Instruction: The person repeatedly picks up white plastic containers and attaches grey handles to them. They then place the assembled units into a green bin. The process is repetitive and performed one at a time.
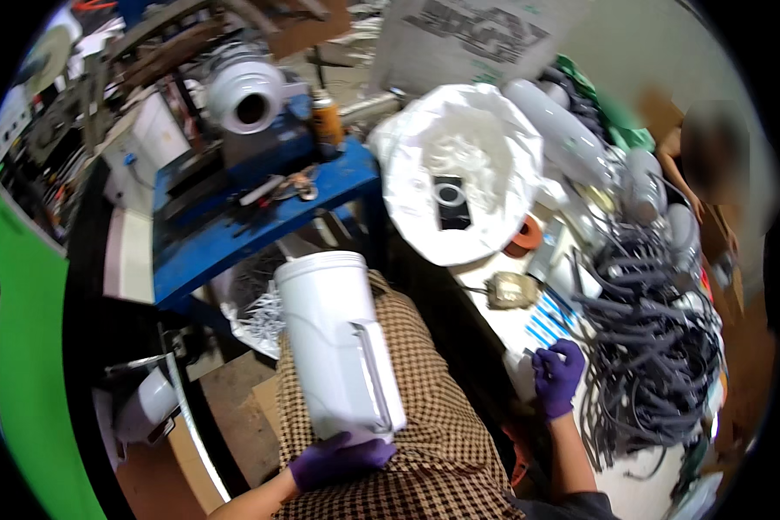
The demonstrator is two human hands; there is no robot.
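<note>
A white plastic jug-shaped housing [328,347] with a long side handle lies tilted across my lap, on brown-and-black checked cloth [433,390]. Purple-gloved, my left hand [342,462] grips its near end from below; part of the fingers is hidden under it. My right hand [559,377], also purple-gloved, is over the white table at the near edge of a sheet with blue strips [549,321]. Its fingers are curled together, and whatever they pinch is too small to make out.
A white-lined bin [399,204] stands ahead. Black cables [650,347] are heaped at right, near another person's arm [680,173]. A blue bench [217,251] at left carries a machine with a white round part [244,95]. A tape-wrapped block [511,290] sits by the sheet.
</note>
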